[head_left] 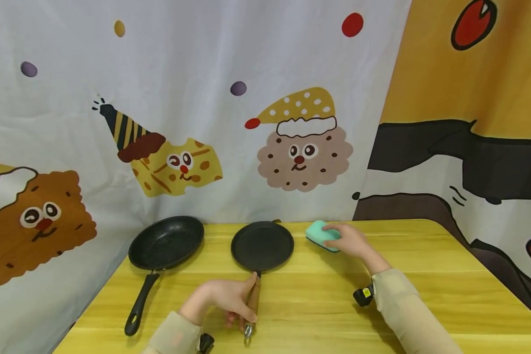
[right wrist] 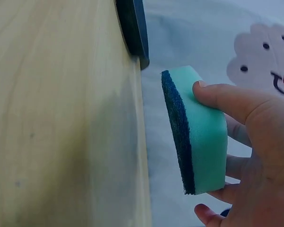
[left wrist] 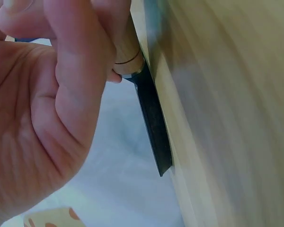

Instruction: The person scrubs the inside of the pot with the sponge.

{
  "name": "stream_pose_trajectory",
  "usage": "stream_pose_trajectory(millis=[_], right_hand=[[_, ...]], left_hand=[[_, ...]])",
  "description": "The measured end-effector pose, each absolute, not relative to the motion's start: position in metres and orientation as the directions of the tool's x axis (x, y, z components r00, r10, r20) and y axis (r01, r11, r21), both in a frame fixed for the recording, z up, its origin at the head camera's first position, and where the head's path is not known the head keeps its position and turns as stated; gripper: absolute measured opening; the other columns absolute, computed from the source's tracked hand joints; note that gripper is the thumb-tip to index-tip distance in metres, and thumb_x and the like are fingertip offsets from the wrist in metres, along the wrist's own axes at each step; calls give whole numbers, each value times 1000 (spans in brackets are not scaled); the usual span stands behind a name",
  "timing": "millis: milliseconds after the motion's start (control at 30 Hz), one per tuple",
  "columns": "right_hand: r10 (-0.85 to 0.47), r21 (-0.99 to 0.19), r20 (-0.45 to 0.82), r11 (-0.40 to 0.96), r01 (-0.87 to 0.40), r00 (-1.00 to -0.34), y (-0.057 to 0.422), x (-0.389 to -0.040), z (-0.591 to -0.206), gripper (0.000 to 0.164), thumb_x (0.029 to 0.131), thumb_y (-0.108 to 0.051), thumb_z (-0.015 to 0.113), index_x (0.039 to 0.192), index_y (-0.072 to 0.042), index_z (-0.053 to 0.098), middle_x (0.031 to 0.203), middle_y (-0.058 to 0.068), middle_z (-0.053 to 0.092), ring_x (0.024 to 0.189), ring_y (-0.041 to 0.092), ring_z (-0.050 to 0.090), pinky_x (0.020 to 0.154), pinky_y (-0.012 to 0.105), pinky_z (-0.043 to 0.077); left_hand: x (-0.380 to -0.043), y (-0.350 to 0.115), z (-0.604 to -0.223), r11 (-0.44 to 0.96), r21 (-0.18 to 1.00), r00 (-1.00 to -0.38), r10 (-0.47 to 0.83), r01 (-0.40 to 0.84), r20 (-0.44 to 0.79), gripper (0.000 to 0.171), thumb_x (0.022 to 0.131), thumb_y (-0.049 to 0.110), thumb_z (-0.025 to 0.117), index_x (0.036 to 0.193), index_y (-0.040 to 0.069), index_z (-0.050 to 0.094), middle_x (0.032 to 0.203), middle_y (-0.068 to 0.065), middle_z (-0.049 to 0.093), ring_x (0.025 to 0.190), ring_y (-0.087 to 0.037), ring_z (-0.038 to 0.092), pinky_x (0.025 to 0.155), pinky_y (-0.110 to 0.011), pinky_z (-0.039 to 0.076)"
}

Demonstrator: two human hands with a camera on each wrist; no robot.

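My left hand [head_left: 232, 297] grips the wooden handle [head_left: 254, 297] of a small flat black pan [head_left: 262, 246], which lies near the middle of the table. In the left wrist view the pan [left wrist: 154, 123] shows edge-on, low over the wood, with curled fingers round its handle. My right hand [head_left: 351, 241] holds a mint-green sponge [head_left: 318, 232] to the right of the pan. The right wrist view shows the sponge [right wrist: 203, 137] pinched between thumb and fingers, its dark scouring side facing the tabletop and raised off it.
A larger black frying pan [head_left: 165, 243] with a black handle stands at the left of the wooden table [head_left: 318, 305]. Right behind the table's far edge hangs a cartoon-printed curtain [head_left: 230, 196].
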State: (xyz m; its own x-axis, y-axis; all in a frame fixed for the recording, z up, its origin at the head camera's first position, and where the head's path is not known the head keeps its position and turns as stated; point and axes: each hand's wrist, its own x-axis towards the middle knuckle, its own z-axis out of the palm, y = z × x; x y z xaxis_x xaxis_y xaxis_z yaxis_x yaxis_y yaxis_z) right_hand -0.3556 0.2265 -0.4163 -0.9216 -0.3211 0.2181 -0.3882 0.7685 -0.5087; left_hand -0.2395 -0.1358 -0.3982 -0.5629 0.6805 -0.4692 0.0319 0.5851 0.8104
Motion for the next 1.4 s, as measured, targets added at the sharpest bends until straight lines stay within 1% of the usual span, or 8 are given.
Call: stream_pose_trajectory(millis=[200,367,633,767,967,1100,1233,1400], right_hand=[[-382,-434,208,789,-435,-901,208,-356,-404,45,83,-30,76,123,-12,68,130,17,59,119,41,52,93,60,41],[-464,-375,159,788,-488,-872,195,-360,-399,42,82,-32,76,121,-15,69,126,11,62,113,33,57,89,52,45],[-609,-380,59,719,-583,-791,179,-362,-393,37,81,-21,78,117,-16,71,125,9,62,117,31,54,95,48,44],[-670,-343,25,691,-636,-742,171,-360,-387,36,81,-16,78,116,-14,72,126,9,61,118,32,54,96,47,45],[-763,-229,-11,631,-741,-647,159,-358,-386,35,81,-11,75,116,-12,71,128,13,60,121,34,52,99,48,43],[-776,-190,-20,622,-760,-630,156,-357,-387,33,82,-9,75,115,-12,72,129,14,59,122,35,51,99,48,43],[-783,-212,-38,613,-761,-620,151,-358,-389,33,81,-4,74,114,-13,73,126,12,60,118,32,54,95,44,46],[-786,-286,-76,606,-742,-614,142,-359,-393,36,82,1,70,114,-14,73,123,7,60,116,28,55,92,40,48]], left_hand=[[-241,-119,-398,601,794,-561,689,88,-459,105,91,18,68,149,-5,-16,68,-13,69,40,-14,48,45,-24,43],[-243,-111,-397,612,783,-568,686,111,-456,105,89,17,69,151,-4,-13,65,-12,68,40,-15,48,43,-24,42],[-239,-110,-399,640,761,-595,653,104,-468,109,85,20,72,153,-1,-10,64,-13,66,39,-15,48,41,-28,45],[-239,-108,-398,635,767,-604,649,96,-462,109,84,20,72,153,-1,-10,66,-13,68,39,-15,48,40,-28,46],[-234,-101,-399,654,751,-664,604,97,-441,108,85,27,76,154,-2,-1,65,-10,69,42,-17,56,44,-32,50],[-228,-95,-401,658,746,-709,575,103,-409,109,82,28,79,153,-4,3,61,-12,67,44,-21,60,45,-36,52],[-226,-93,-402,624,777,-712,582,82,-393,108,83,22,79,152,-7,1,62,-14,66,46,-22,62,46,-38,54],[-228,-95,-403,588,804,-685,622,89,-379,107,85,17,76,150,-10,-4,62,-15,67,46,-20,62,48,-37,55]])
